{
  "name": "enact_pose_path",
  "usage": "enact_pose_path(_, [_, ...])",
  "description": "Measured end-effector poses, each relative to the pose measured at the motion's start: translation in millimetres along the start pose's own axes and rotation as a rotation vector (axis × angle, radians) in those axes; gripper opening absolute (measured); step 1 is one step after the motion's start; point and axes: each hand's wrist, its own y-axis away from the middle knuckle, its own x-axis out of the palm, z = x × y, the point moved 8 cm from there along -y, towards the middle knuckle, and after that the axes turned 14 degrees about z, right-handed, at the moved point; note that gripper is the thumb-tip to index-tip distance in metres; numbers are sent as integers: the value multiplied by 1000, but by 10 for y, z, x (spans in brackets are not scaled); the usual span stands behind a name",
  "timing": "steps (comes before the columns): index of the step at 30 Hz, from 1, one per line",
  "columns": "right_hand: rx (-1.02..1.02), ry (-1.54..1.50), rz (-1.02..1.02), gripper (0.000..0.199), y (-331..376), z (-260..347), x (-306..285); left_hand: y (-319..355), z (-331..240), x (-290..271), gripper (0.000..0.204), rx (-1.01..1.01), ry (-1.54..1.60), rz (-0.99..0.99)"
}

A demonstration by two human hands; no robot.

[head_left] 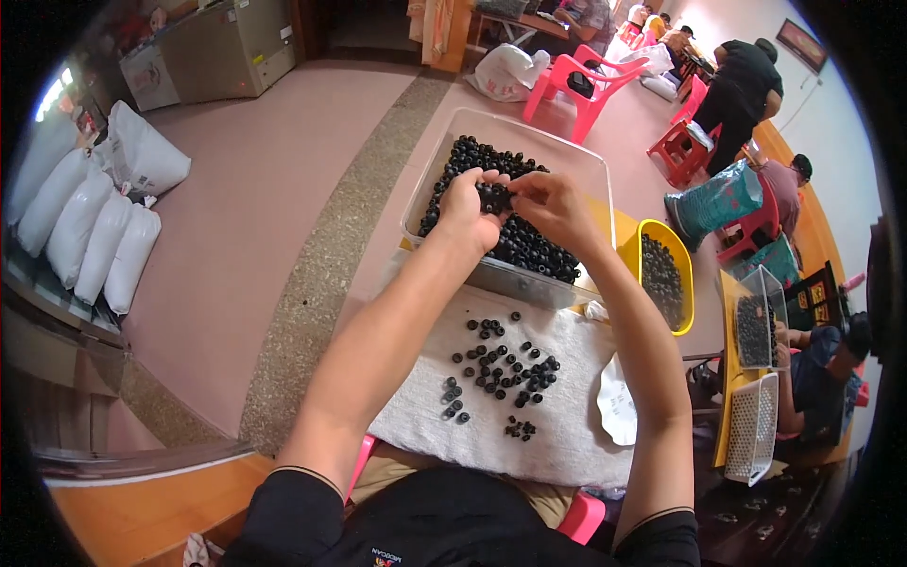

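Over a clear plastic bin (441,248) full of black beads (534,248), both my hands meet. My left hand (463,210) is cupped, palm up, around a small heap of round black beads (493,197). From the right, my right hand (559,210) reaches to that heap with thumb and fingers pinched together; whatever is between its fingertips is too small and covered to make out. On the white towel (416,416) in front of me lie loose black beads (501,370) in scattered groups, with a tight cluster of smaller pieces (520,429) near its front.
A yellow tub (689,293) of dark beads stands right of the bin. A white scalloped plate (618,402) lies by my right forearm. White sacks (85,227) lean at the left; pink chairs (590,80) stand beyond. A person (817,364) sits at a side table with another bin (777,302).
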Motion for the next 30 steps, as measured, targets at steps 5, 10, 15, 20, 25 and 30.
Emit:
enact_pose_path(5, [22, -136, -25, 21, 31, -106, -2, 43, 22, 6, 17, -17, 50, -40])
enact_pose_path(10, [-16, 206, -152, 24, 99, -80, -114, 47, 42, 32, 17, -38, 18, -8])
enact_pose_path(15, [-67, 183, -20, 32, 53, 248, 18, 7, 34, -66, 18, -46, 3, -6])
enact_pose_path(20, [-106, 344, 77, 36, 13, 423, 142, 48, 83, 100, 18, -42, -28, 45])
enact_pose_path(25, [-121, 302, 53, 28, -50, 216, 120, 46, 113, 127, 21, -91, -27, 131])
enact_pose_path(30, [46, -122, 17, 18, -29, 16, 93, 84, 58, 125, 21, -62, -77, 78])
